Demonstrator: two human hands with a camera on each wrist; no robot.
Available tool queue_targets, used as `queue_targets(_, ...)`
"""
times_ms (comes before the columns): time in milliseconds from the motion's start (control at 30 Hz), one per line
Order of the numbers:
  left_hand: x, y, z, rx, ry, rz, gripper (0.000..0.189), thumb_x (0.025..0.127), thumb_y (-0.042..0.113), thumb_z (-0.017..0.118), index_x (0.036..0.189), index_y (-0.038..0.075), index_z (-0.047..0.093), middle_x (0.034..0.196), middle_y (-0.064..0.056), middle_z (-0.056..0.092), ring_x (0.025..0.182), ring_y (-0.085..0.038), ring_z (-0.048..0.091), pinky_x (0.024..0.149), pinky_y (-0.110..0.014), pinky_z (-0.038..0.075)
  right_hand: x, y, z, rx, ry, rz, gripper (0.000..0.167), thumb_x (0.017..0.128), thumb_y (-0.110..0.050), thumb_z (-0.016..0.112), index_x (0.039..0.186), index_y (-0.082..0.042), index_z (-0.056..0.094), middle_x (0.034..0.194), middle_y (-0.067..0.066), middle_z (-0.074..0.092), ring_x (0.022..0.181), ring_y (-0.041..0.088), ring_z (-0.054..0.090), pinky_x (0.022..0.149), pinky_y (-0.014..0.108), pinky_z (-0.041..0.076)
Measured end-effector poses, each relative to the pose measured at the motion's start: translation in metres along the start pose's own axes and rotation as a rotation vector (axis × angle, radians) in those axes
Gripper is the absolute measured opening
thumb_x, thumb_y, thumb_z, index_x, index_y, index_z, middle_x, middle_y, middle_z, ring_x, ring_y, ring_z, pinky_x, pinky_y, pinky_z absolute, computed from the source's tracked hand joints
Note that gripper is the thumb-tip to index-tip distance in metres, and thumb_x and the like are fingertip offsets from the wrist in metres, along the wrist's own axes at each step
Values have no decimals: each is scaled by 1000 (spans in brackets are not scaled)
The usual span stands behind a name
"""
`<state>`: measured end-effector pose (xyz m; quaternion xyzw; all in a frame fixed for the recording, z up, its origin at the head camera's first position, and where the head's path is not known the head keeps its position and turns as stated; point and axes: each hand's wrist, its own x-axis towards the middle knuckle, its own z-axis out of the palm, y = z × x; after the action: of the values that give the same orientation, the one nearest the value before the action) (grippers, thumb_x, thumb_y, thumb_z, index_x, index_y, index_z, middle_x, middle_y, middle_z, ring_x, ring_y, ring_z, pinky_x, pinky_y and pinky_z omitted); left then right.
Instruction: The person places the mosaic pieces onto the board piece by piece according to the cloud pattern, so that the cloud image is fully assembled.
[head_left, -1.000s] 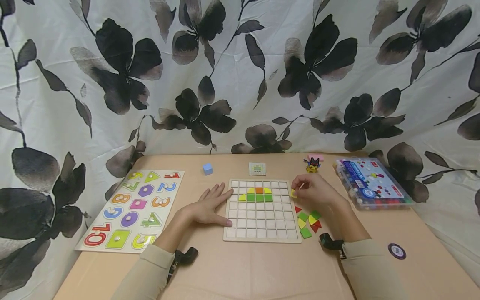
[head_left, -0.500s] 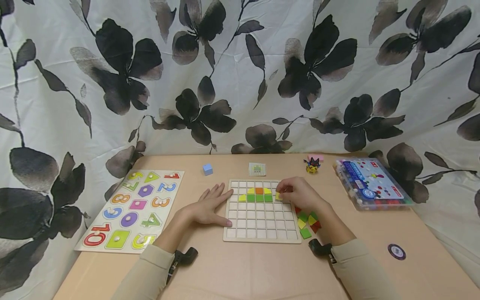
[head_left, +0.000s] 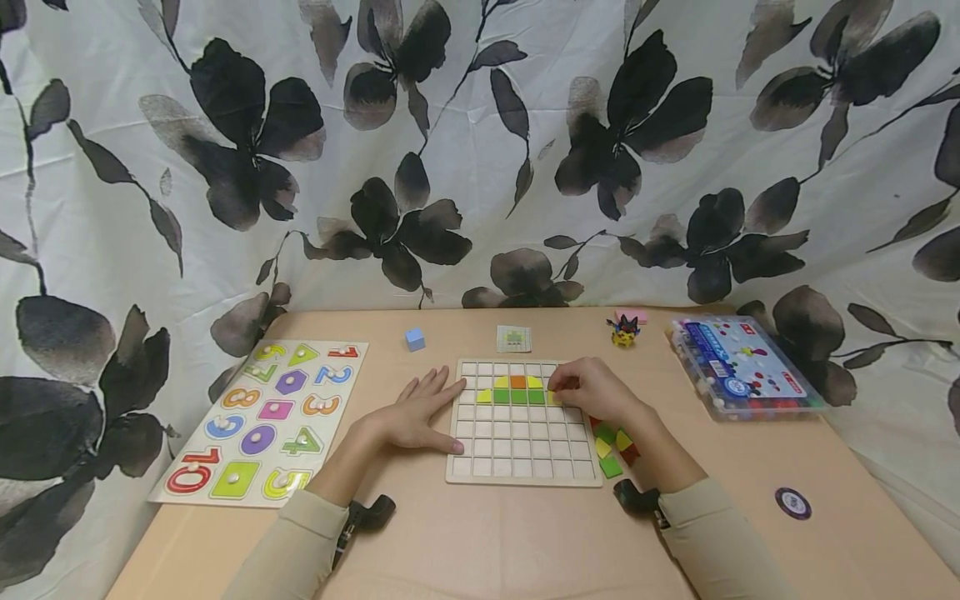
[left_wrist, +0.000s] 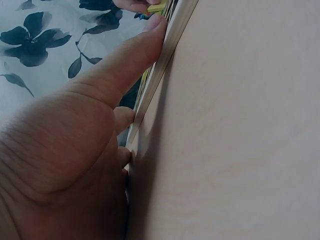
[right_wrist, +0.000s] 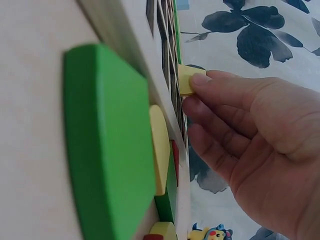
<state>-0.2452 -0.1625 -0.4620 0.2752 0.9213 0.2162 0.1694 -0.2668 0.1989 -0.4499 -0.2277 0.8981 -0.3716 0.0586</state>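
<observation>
Against pale wooden grid board (head_left: 522,468), left hand (head_left: 414,422) spread; right hand (head_left: 598,392) pinched flat yellow tile (right_wrist: 185,79), likely light, edge-held best.

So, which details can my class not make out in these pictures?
Card: head view, its print too small to read.
Yellow piece: head view, mostly covered by the right hand.
Green block: right wrist view, lower end cut off by the bottom edge.
Left hand: left wrist view, cut off by the left edge.
</observation>
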Motion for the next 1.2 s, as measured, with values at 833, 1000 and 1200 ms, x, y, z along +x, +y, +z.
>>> queue_targets(833,0,0,0,-7,-4,2,113,82,69,75,169,23,18,176,-16,-5,163,-35,-9,130,-58,-5,-7,1,-12,-27,-64,78,31,95,-13,77,126,-11,76,100,0,70,90,21,58,68,28,52)
queue_targets(1000,1,0,0,-1,-6,-5,114,82,70,75,169,24,18,176,-15,-6,163,-35,-10,131,-57,-5,-17,0,-37,-6,-25,154,28,96,-17,75,124,-16,77,101,1,68,97,25,56,80,36,49)
queue_targets(1200,1,0,0,-4,-3,-3,113,82,70,75,168,23,19,176,-16,-5,163,-35,-9,131,-58,-4,-26,10,-64,-6,-68,83,26,93,-15,78,118,-10,78,108,5,75,96,23,59,85,34,52)
